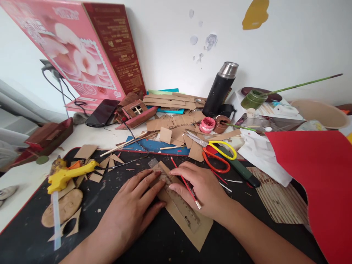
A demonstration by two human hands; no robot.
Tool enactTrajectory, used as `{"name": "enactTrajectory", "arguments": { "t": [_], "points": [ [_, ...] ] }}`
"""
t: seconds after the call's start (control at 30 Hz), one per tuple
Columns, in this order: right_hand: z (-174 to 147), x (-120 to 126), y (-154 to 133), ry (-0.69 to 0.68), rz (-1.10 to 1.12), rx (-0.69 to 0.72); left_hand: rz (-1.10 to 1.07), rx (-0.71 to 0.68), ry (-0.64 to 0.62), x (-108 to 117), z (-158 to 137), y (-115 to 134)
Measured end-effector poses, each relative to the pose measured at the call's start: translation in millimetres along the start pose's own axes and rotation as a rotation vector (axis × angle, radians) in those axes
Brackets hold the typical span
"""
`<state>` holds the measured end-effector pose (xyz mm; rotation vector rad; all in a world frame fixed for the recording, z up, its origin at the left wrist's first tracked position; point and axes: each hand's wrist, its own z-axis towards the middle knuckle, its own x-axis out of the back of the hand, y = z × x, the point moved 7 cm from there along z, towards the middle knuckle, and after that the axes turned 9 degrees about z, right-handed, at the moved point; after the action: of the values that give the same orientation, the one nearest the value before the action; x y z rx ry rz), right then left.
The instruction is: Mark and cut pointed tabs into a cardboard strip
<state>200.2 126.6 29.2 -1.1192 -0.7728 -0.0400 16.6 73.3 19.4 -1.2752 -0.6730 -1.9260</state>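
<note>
My left hand (134, 205) lies with its fingers stretched out over a clear ruler (183, 209), pressing on its upper part. Under the ruler is a piece of brown cardboard (199, 240) that sits slanted on the black mat. A red pencil (194, 198) with a white eraser end is held in my right hand (205, 187). The thumb and fingers close around it, beside the ruler's right edge. The pencil's tip points away from me, near the top of the cardboard.
Scissors (217, 150) and a green-handled tool (239, 167) lie beyond my right hand. A yellow glue gun (68, 174) rests at left. Paint jars (206, 125), a black flask (221, 88) and cardboard scraps (173, 126) are behind. A red sheet (321, 176) rises at right.
</note>
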Motion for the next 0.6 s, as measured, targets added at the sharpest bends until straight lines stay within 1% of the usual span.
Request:
{"name": "enactTrajectory", "arguments": {
  "t": [0.17, 0.27, 0.4, 0.6],
  "points": [
    [-0.2, -1.9, 0.8, -0.017, -0.033, -0.011, 0.072, -0.087, 0.037, 5.7, 2.6, 3.1],
    [0.2, -2.5, -0.7, -0.030, -0.064, 0.004, 0.039, -0.122, 0.040, 8.1, 3.6, 0.2],
    [0.0, -3.9, -1.9, -0.052, -0.122, 0.004, -0.007, -0.095, 0.017, 5.4, 2.9, -5.6],
    [-0.4, -4.2, -1.5, -0.045, -0.120, 0.008, -0.051, -0.054, 0.003, -1.2, 0.4, -9.0]
  ]
}}
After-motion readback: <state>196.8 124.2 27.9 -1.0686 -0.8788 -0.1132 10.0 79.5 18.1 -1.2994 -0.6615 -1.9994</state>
